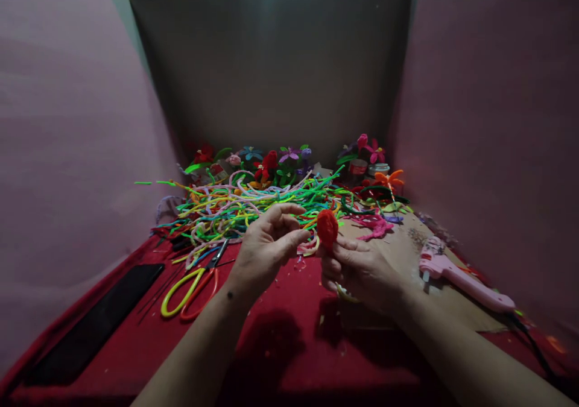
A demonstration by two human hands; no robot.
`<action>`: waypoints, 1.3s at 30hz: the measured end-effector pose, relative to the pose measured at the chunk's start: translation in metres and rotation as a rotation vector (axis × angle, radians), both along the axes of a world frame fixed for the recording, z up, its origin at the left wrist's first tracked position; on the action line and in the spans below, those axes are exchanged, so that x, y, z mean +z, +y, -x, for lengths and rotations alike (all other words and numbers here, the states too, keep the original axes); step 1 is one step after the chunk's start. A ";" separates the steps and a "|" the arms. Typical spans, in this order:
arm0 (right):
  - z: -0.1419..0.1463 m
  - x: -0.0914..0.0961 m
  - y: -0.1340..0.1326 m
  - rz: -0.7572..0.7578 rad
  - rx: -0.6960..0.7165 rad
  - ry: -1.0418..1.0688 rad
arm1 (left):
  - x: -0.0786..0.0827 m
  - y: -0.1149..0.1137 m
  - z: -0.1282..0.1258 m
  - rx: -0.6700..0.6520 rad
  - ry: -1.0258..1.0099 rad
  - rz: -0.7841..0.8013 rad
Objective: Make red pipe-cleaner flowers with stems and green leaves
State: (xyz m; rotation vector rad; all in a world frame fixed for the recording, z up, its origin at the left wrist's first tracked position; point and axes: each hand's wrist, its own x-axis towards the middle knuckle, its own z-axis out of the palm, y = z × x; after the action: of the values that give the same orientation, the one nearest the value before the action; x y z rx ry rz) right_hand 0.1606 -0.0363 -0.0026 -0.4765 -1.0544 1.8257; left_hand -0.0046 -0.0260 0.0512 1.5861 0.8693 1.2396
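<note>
A red fuzzy pipe-cleaner flower bud [327, 228] stands upright in the fingers of my right hand [357, 268], which pinches it at its base. Just left of the bud, my left hand [271, 241] hovers with thumb and fingers apart and nothing visible between them. A small gap separates its fingertips from the bud. Behind both hands spreads a tangled heap of multicoloured pipe cleaners [253, 199]. The part of the bud below my right fingers is mostly hidden.
Scissors with yellow and red handles [194, 292] lie left, beside a flat black case [97, 322]. At right, a pink glue gun [461, 274] rests on a cardboard sheet [398, 244]. Finished pipe-cleaner flowers [289, 157] and a glass jar [379, 169] line the back.
</note>
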 end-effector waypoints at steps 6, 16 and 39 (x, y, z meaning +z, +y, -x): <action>-0.003 -0.006 -0.002 0.089 0.207 0.072 | 0.012 0.007 0.004 -0.203 0.049 0.031; -0.004 -0.003 -0.001 0.104 0.216 0.046 | 0.014 0.009 0.007 -0.265 0.078 0.040; -0.014 -0.005 -0.001 0.112 0.441 -0.034 | 0.017 0.009 0.009 -0.384 0.137 0.028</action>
State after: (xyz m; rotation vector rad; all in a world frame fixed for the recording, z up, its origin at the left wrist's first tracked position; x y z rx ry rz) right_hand 0.1746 -0.0374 -0.0077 -0.3598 -1.1503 2.2803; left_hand -0.0133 -0.0174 0.0682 1.7324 0.6228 0.8517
